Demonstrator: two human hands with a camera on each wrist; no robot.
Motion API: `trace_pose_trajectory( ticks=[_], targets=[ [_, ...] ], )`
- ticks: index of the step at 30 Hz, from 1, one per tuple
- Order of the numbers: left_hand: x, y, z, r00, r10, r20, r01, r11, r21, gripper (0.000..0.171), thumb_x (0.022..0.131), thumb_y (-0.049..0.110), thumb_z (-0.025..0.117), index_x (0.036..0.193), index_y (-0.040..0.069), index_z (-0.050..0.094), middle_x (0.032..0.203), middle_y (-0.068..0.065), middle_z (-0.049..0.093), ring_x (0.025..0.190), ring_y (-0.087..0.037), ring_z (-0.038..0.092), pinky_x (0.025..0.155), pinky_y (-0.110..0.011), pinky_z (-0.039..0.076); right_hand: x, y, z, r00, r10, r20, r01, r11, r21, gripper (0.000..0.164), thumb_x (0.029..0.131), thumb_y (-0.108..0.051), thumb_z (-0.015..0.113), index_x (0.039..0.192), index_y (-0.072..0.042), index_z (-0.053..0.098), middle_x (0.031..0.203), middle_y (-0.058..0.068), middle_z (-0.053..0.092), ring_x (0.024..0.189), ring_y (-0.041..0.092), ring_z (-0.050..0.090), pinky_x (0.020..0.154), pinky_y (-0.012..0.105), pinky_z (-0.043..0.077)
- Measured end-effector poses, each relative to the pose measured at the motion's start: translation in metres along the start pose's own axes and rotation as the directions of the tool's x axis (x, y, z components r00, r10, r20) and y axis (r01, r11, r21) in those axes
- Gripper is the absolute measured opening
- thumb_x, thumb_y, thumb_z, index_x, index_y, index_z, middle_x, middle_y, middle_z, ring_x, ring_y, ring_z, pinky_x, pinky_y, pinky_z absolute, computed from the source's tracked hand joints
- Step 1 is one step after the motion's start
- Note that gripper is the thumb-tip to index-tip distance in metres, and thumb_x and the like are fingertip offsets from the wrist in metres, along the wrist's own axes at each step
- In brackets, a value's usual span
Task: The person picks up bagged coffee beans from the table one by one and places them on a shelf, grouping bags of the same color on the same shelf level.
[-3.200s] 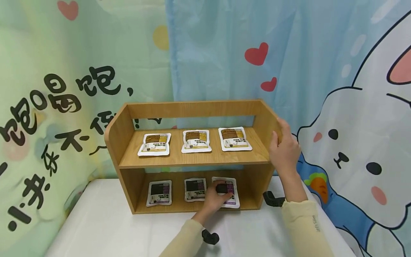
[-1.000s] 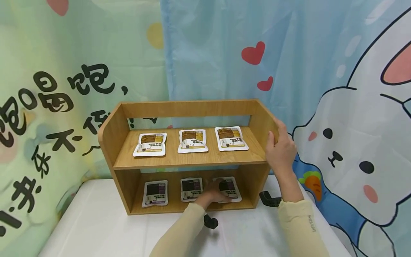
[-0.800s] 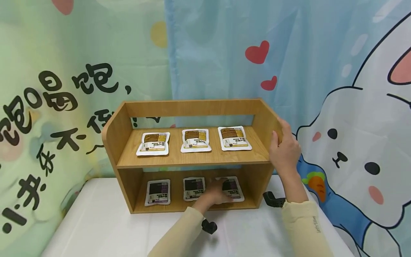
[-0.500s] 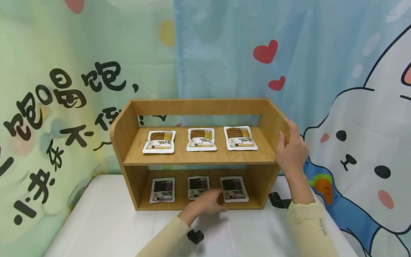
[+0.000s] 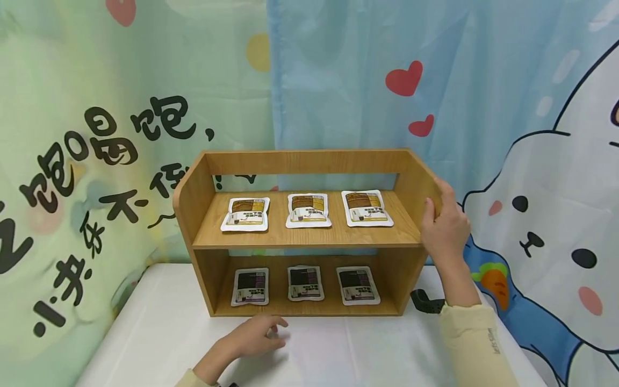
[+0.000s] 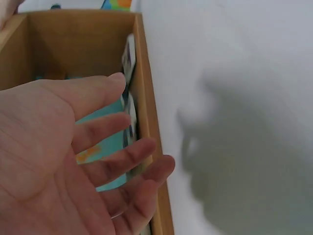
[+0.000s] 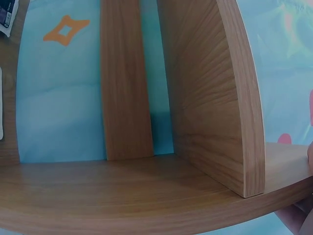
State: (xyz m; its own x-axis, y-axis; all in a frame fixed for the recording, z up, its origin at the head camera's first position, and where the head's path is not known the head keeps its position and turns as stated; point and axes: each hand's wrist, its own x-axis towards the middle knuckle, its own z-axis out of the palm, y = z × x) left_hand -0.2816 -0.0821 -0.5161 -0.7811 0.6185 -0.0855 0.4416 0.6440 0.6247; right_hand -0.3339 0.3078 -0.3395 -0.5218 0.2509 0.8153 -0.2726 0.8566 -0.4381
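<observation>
A wooden two-tier shelf (image 5: 304, 246) stands on the white table. My right hand (image 5: 445, 223) grips the front edge of its right side panel, thumb on the inner face. My left hand (image 5: 256, 336) hovers over the table in front of the shelf, holding nothing, its fingers loosely bent. In the left wrist view that hand (image 6: 73, 156) shows palm and spread fingers beside the shelf. Three white pouches with brown-and-yellow labels, one of them the right pouch (image 5: 367, 208), lie on the upper tier. Three dark-labelled pouches, including the right one (image 5: 358, 286), lie in a row on the lower tier.
The white tablecloth (image 5: 329, 355) spreads in front of the shelf. Printed curtains (image 5: 333, 75) hang close behind and to both sides. A black wrist mount (image 5: 426, 302) juts from the right wrist near the shelf's lower right corner.
My left hand has let go of the lower right pouch and moved left and toward me, out of the shelf. That pouch now lies in full view. My right hand keeps its grip.
</observation>
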Motion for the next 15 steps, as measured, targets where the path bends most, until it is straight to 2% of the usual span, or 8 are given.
trace_pose_trajectory(
  ticks=[4, 7, 9, 12, 14, 15],
  targets=[
    [-0.038, -0.026, -0.011, 0.999, -0.038, -0.023, 0.037, 0.999, -0.040, 0.035, 0.088, 0.025, 0.070, 0.117, 0.005, 0.065, 0.095, 0.000, 0.063, 0.079, -0.008, 0.057, 0.069, -0.032, 0.048, 0.003, 0.000, 0.002, 1.000, -0.006, 0.009, 0.006, 1.000, 0.006, 0.041, 0.100, -0.016, 0.051, 0.141, -0.013, 0.046, 0.118, 0.025, 0.063, 0.075, 0.047, 0.061, 0.062, 0.056, 0.047],
    [-0.065, -0.041, -0.023, 0.996, -0.065, -0.059, 0.062, 0.997, -0.046, 0.035, 0.089, 0.024, 0.069, 0.117, 0.004, 0.065, 0.096, -0.003, 0.064, 0.076, -0.011, 0.058, 0.067, -0.034, 0.048, 0.003, 0.000, 0.002, 1.000, 0.009, 0.017, -0.009, 1.000, 0.006, 0.041, 0.101, -0.017, 0.050, 0.141, -0.015, 0.045, 0.118, 0.025, 0.063, 0.075, 0.046, 0.060, 0.062, 0.055, 0.048],
    [-0.081, -0.049, -0.031, 0.991, -0.106, -0.082, 0.103, 0.994, -0.040, 0.034, 0.090, 0.023, 0.069, 0.116, 0.002, 0.064, 0.096, -0.005, 0.064, 0.076, -0.014, 0.058, 0.066, -0.037, 0.048, 0.003, 0.000, 0.000, 0.999, 0.019, 0.028, -0.019, 1.000, 0.008, 0.041, 0.101, -0.017, 0.050, 0.142, -0.015, 0.045, 0.118, 0.025, 0.063, 0.077, 0.046, 0.061, 0.063, 0.056, 0.048],
    [-0.102, -0.056, -0.044, 0.968, -0.205, -0.142, 0.206, 0.978, -0.002, 0.032, 0.088, 0.021, 0.071, 0.115, 0.003, 0.065, 0.095, -0.006, 0.064, 0.076, -0.018, 0.057, 0.066, -0.041, 0.047, 0.002, 0.001, -0.006, 0.997, 0.022, 0.078, -0.023, 1.000, 0.013, 0.046, 0.100, -0.019, 0.052, 0.145, -0.016, 0.041, 0.116, 0.026, 0.062, 0.080, 0.047, 0.061, 0.065, 0.057, 0.049],
    [-0.114, -0.058, -0.055, 0.942, -0.271, -0.199, 0.284, 0.958, 0.041, 0.032, 0.087, 0.020, 0.072, 0.115, 0.005, 0.065, 0.095, -0.006, 0.064, 0.079, -0.021, 0.059, 0.067, -0.043, 0.048, 0.001, 0.003, -0.013, 0.991, 0.028, 0.134, -0.031, 0.999, 0.021, 0.052, 0.100, -0.022, 0.052, 0.148, -0.016, 0.034, 0.108, 0.028, 0.062, 0.077, 0.046, 0.059, 0.064, 0.056, 0.049],
    [-0.118, -0.058, -0.060, 0.929, -0.290, -0.231, 0.312, 0.948, 0.067, 0.034, 0.086, 0.020, 0.073, 0.116, 0.005, 0.065, 0.096, -0.007, 0.064, 0.081, -0.023, 0.060, 0.067, -0.045, 0.049, 0.001, 0.004, -0.018, 0.984, 0.035, 0.174, -0.040, 0.999, 0.025, 0.056, 0.100, -0.024, 0.052, 0.150, -0.015, 0.030, 0.110, 0.029, 0.060, 0.081, 0.046, 0.059, 0.067, 0.056, 0.050]
  ],
)
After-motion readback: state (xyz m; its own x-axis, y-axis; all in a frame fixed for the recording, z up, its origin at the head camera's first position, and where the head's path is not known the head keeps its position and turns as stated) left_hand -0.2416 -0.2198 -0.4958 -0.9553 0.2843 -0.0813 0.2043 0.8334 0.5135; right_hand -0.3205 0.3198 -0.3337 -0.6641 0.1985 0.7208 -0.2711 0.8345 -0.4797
